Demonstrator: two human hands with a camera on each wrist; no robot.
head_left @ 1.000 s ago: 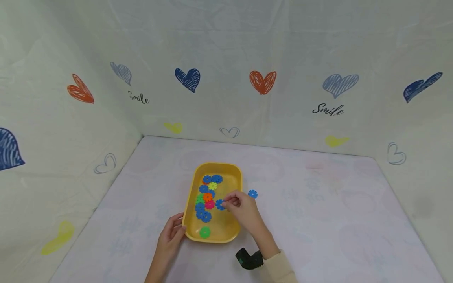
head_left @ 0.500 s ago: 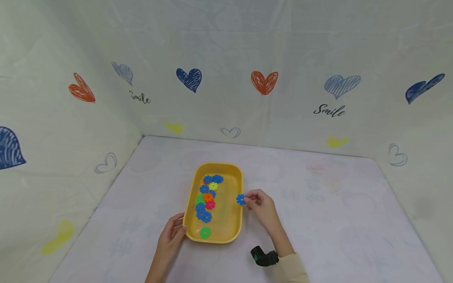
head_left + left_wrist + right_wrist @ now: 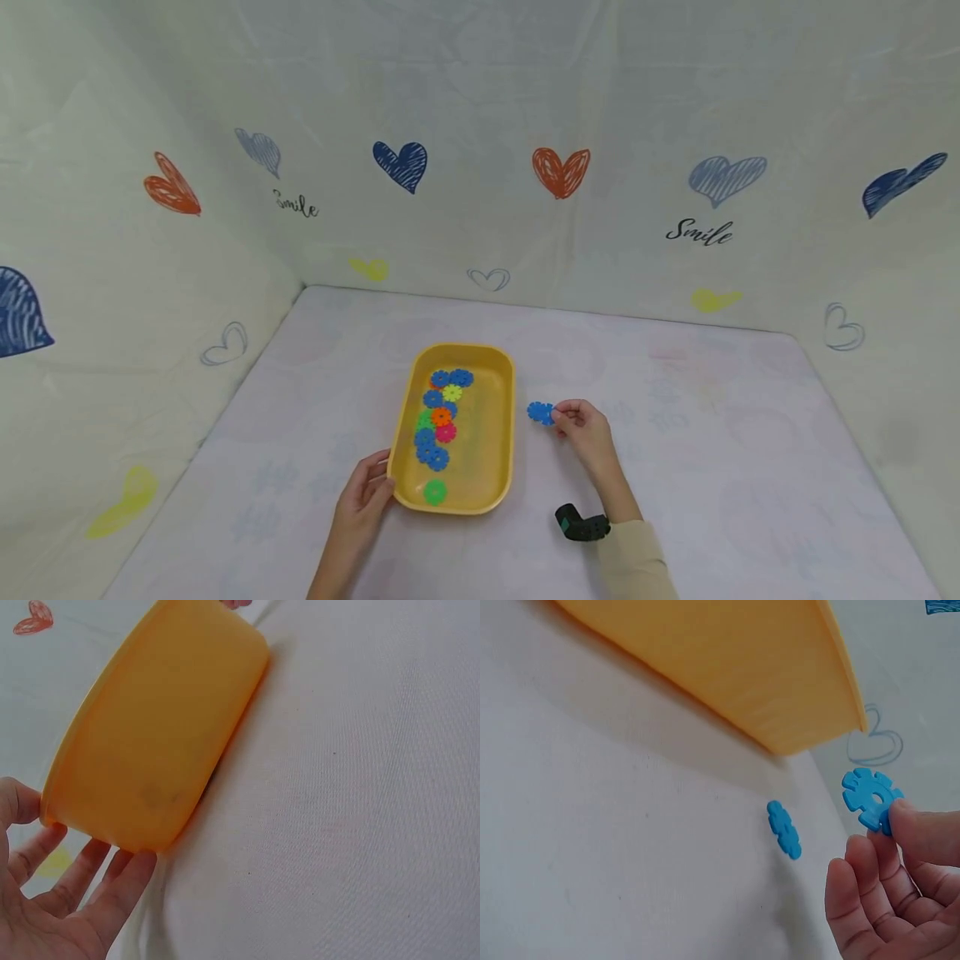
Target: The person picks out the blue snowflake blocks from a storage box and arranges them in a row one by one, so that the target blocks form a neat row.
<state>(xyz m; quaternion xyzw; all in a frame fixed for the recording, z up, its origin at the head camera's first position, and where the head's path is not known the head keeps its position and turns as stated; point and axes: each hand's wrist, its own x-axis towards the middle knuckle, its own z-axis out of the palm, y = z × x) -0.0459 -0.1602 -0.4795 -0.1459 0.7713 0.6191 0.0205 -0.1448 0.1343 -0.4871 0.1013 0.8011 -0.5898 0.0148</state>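
Observation:
A yellow plastic tray (image 3: 483, 458) stands on the table, with several notched plastic discs in blue, green, orange, pink and yellow along its left half. My left hand (image 3: 362, 498) grips the tray's near left corner; in the left wrist view the thumb is at the rim and the fingers lie against the outer wall. To the right of the tray, my right hand (image 3: 590, 435) pinches a blue notched disc (image 3: 861, 793) between thumb and fingers. A second blue notched disc (image 3: 784, 829) is on the tabletop just beyond, and the two overlap in the head view.
A lone green disc (image 3: 435, 492) lies near the tray's front end. A black wrist-worn device (image 3: 582, 525) sits by the right sleeve (image 3: 637, 560). White sheeting (image 3: 480, 108) printed with hearts rises along the table's back and sides.
My right hand has lifted the blue disc out of the tray and carried it right, past the rim, to beside the blue disc on the table. The left hand keeps its grip.

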